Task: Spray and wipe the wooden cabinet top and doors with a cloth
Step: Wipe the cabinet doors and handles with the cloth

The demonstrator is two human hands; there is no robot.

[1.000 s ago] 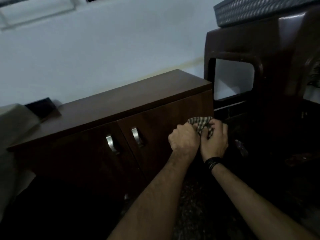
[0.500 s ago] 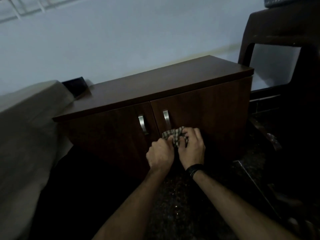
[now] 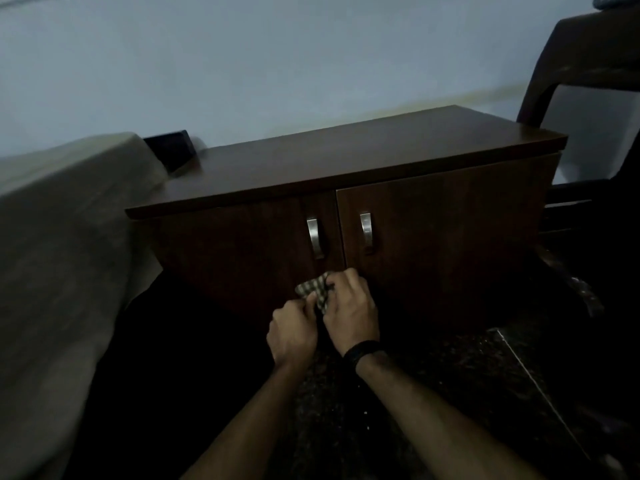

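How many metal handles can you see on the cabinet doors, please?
2: one handle on the left door, one handle on the right door, side by side at the middle seam.

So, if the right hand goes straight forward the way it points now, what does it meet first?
Most likely the cabinet doors, near the seam below the right handle. The right hand already grips the checked cloth just before them; depth is unclear.
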